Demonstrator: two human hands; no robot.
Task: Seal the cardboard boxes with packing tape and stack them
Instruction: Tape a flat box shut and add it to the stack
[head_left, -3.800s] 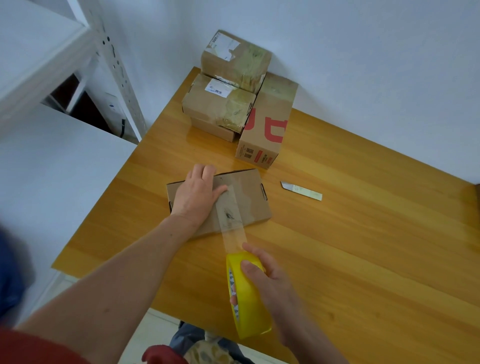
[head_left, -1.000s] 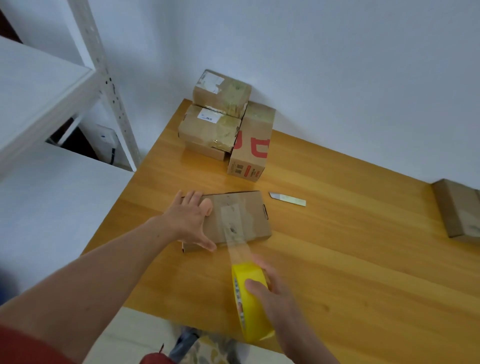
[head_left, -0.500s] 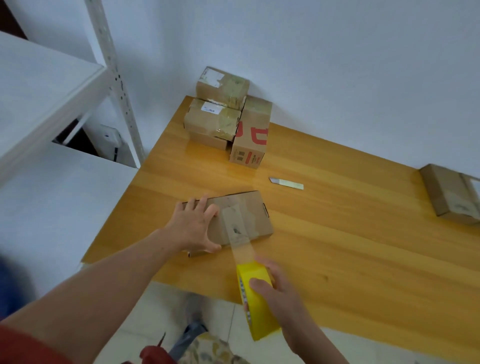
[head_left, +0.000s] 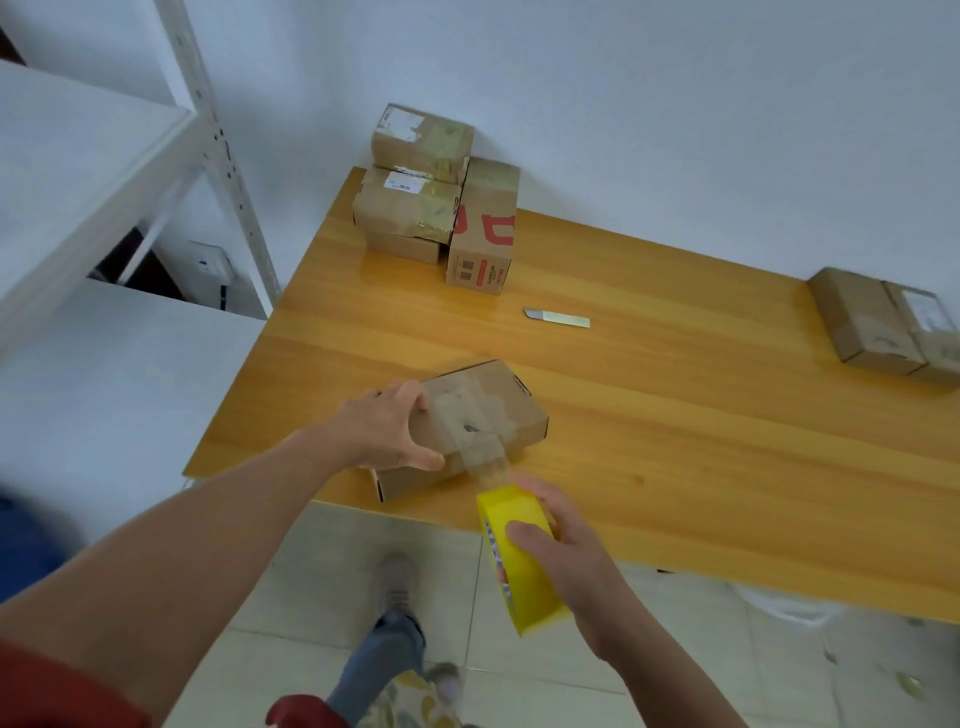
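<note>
One box (head_left: 514, 410) has slid to the near table (head_left: 675, 467) edge.

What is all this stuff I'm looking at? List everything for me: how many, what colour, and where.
flat box: one, brown, at the table's near edge
tape strip: one, clear, running from the flat box's top to the tape roll
tape roll: one, yellow, just off the table's near edge
stacked boxes: four, brown, one with red print, far left corner by the wall
blade: one, silvery, lying on the table beyond the flat box
side boxes: brown, right edge; one or two, cannot tell
table: one, orange-brown wood
shelf unit: one, white, at left
left hand: grips the flat box's left end
right hand: holds the tape roll
</note>
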